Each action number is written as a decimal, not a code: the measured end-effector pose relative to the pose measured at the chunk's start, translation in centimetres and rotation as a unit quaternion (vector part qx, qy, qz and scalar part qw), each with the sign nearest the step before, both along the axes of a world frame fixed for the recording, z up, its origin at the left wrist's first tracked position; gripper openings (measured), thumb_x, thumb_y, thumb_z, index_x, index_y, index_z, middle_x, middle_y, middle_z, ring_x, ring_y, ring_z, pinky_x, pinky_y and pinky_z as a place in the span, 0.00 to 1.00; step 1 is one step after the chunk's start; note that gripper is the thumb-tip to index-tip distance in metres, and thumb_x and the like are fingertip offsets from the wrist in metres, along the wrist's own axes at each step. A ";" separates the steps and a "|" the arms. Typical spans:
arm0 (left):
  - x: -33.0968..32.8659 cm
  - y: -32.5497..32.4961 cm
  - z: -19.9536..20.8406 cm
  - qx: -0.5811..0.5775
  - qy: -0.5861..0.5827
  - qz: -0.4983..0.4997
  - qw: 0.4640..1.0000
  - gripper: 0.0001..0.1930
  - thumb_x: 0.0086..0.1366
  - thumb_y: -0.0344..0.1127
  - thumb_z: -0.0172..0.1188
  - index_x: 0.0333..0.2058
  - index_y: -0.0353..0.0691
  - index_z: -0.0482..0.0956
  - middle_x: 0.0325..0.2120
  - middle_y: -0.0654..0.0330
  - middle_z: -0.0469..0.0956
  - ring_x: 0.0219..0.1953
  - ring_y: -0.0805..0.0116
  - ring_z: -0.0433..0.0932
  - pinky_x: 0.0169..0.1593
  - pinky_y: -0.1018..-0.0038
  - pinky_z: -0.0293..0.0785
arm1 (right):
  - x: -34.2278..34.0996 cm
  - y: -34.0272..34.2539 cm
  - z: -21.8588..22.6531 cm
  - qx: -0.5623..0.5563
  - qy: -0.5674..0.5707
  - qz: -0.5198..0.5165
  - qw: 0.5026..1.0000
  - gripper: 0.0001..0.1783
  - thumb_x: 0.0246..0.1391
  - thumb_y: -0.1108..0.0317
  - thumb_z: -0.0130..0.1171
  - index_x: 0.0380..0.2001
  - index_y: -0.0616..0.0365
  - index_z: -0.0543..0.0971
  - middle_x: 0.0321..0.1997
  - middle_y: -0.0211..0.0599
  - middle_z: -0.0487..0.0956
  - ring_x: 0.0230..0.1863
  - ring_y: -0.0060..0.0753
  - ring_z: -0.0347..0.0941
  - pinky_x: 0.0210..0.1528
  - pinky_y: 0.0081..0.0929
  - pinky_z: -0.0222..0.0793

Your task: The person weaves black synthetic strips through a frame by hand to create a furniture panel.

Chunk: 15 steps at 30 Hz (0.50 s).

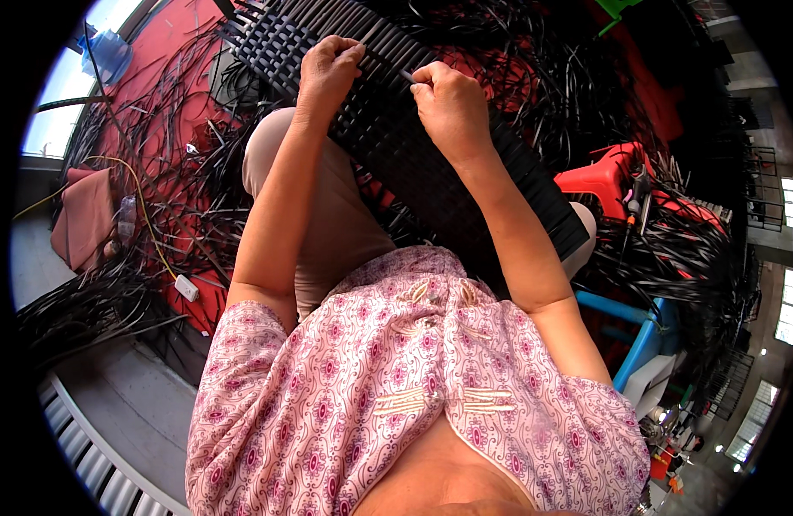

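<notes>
A dark woven panel (405, 172) of flat black and grey strips slants across my lap, from the top of the view down to my right knee. My left hand (329, 77) is over its far part with thumb and fingers pinched together; what they hold is hidden. To its right, my right hand (450, 107) is closed, with thumb and forefinger gripping a grey strip (407, 76) whose short end shows at the fingertips. The open lattice weave (280, 47) lies left of my left hand.
Loose black strips (542, 95) lie heaped on the red floor covering (168, 86). At right stand a red plastic stool (598, 176) with a hand tool (634, 199) on it, and a blue frame (641, 344). At left are a brown cloth (85, 219), a white adapter (186, 288) and a blue water jug (108, 56).
</notes>
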<state>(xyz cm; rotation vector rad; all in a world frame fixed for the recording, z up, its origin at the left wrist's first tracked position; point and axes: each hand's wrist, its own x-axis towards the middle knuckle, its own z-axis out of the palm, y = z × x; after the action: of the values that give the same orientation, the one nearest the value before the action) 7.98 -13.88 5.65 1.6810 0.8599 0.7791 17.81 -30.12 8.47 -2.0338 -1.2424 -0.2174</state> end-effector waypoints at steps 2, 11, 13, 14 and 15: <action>-0.2 0.5 0.2 -0.001 0.011 0.013 1.000 0.12 0.63 0.37 0.63 0.38 0.35 0.84 0.26 0.62 0.81 0.27 0.75 0.80 0.34 0.78 0.76 | -0.2 0.6 0.0 -0.007 0.005 -0.001 1.000 0.05 0.51 0.70 0.64 0.32 0.57 0.84 0.25 0.43 0.83 0.28 0.43 0.82 0.34 0.36 0.76; 0.1 2.5 -1.6 0.036 -0.021 -0.013 0.999 0.10 0.59 0.38 0.67 0.36 0.40 0.86 0.22 0.66 0.80 0.24 0.79 0.76 0.30 0.79 0.73 | -0.3 1.1 0.4 -0.021 0.078 0.009 0.997 0.04 0.50 0.72 0.59 0.29 0.56 0.83 0.27 0.45 0.83 0.32 0.48 0.82 0.37 0.41 0.77; 0.3 2.7 -1.9 0.050 -0.021 -0.017 0.998 0.10 0.58 0.38 0.68 0.36 0.41 0.86 0.22 0.66 0.80 0.24 0.80 0.76 0.30 0.79 0.72 | -0.3 0.9 0.3 -0.017 0.084 0.010 0.996 0.04 0.50 0.72 0.59 0.29 0.56 0.83 0.27 0.45 0.83 0.32 0.49 0.81 0.37 0.41 0.77; 0.5 2.7 -1.9 0.059 -0.017 -0.019 0.998 0.10 0.58 0.37 0.68 0.37 0.41 0.87 0.22 0.66 0.80 0.23 0.80 0.76 0.30 0.79 0.72 | -0.3 0.8 0.3 -0.016 0.087 0.010 0.996 0.04 0.50 0.72 0.60 0.29 0.57 0.83 0.27 0.45 0.83 0.32 0.49 0.81 0.37 0.41 0.77; 0.5 2.7 -2.0 0.067 -0.012 -0.022 0.997 0.10 0.58 0.37 0.68 0.37 0.41 0.87 0.22 0.66 0.80 0.23 0.80 0.76 0.30 0.79 0.72 | -0.3 0.6 0.3 -0.012 0.094 0.010 0.995 0.04 0.50 0.72 0.60 0.29 0.57 0.83 0.27 0.45 0.83 0.32 0.49 0.81 0.37 0.41 0.77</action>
<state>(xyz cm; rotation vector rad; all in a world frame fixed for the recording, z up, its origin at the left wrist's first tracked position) 8.51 -11.16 3.66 1.7987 0.7647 0.8416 17.53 -29.49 8.81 -2.0109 -1.1519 0.0006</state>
